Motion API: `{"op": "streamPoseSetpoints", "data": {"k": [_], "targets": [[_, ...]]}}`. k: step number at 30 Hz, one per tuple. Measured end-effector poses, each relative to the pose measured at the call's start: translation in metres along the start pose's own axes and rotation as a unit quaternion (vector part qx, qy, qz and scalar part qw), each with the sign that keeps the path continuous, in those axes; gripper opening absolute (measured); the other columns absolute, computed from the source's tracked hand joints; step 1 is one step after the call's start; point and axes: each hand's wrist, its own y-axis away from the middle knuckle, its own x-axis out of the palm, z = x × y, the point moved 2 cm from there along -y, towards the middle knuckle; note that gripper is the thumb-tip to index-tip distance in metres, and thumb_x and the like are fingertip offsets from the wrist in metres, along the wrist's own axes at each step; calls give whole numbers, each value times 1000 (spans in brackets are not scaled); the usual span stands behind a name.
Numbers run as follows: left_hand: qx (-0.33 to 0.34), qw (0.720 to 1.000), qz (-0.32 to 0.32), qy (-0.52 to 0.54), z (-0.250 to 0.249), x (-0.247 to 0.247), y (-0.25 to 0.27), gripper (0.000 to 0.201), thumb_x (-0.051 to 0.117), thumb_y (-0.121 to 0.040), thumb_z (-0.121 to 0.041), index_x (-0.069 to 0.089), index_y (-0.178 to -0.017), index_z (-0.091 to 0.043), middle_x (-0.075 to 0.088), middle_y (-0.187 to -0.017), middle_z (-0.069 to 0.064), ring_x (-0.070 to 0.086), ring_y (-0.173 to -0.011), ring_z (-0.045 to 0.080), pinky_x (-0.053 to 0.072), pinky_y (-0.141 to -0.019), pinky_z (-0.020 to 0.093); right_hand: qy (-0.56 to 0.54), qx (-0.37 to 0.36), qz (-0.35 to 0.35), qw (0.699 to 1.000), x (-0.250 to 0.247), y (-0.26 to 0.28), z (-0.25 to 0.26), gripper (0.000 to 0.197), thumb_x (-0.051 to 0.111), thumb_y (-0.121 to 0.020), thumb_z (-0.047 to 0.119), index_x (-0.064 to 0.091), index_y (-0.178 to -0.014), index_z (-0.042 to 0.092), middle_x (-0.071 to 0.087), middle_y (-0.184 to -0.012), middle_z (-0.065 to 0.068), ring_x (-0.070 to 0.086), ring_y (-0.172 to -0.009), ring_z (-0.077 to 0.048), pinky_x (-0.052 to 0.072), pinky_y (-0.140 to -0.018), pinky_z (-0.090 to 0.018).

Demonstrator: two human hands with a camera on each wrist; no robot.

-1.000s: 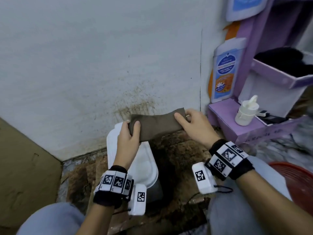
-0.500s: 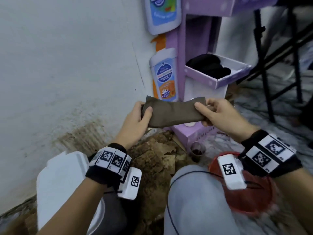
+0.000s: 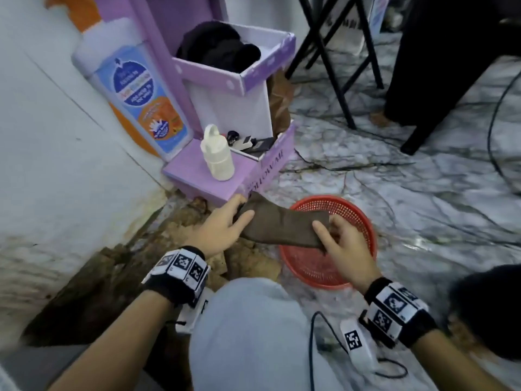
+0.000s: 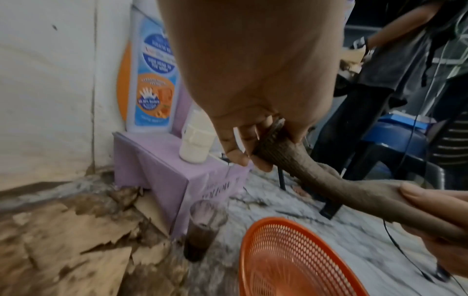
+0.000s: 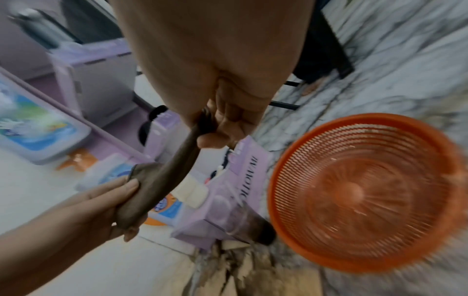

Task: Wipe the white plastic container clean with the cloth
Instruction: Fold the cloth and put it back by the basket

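Observation:
A folded brown cloth (image 3: 284, 225) is stretched between both hands over the near left rim of a red mesh basket (image 3: 353, 221). My left hand (image 3: 225, 225) pinches its left end with thumb on top. My right hand (image 3: 338, 241) pinches the right end. In the left wrist view the cloth (image 4: 316, 180) runs from my left fingers (image 4: 235, 152) down to the right, above the basket (image 4: 291, 260). The right wrist view shows the cloth (image 5: 162, 180) between both hands, with the basket (image 5: 367, 192) to the right. The white plastic container is out of sight.
A purple cardboard stand (image 3: 208, 179) against the white wall carries a small cream bottle (image 3: 217, 153) and a large bottle-shaped sign (image 3: 135, 88). A dark glass (image 4: 202, 226) stands on the floor by it. Torn brown cardboard (image 3: 248, 263) covers the floor. Black cables and chair legs (image 3: 332, 66) lie beyond.
My view has swung right, away from the white container. Both hands have carried the stretched cloth rightward and down, from in front of the purple stand to over the red basket.

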Motion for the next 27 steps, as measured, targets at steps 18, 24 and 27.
{"op": "streamPoseSetpoints", "data": {"k": [18,24,27], "targets": [[-59,984,164,-25,76,180,-47,12,53,-106,-25,53,-110,-13,64,-100,9,62,-92,25,45,-79,39,14,219,-103,970,33,75,-168,10,54,-103,29,54,-99,19,64,-62,-4,61,-55,-7,41,-51,-17],[-73,987,128,-58,94,191,-48,17,55,-105,-24,57,-110,-9,64,-99,11,63,-91,32,50,-84,48,11,245,-99,964,50,74,-186,10,52,-104,32,54,-109,24,66,-70,-1,63,-59,-7,45,-52,-18],[-69,990,113,-53,98,195,-48,14,57,-104,-25,56,-108,-12,61,-97,4,63,-90,30,50,-83,47,9,260,-116,959,54,73,-190,13,53,-103,34,55,-110,24,68,-74,-1,65,-63,-11,49,-57,-27]]}}
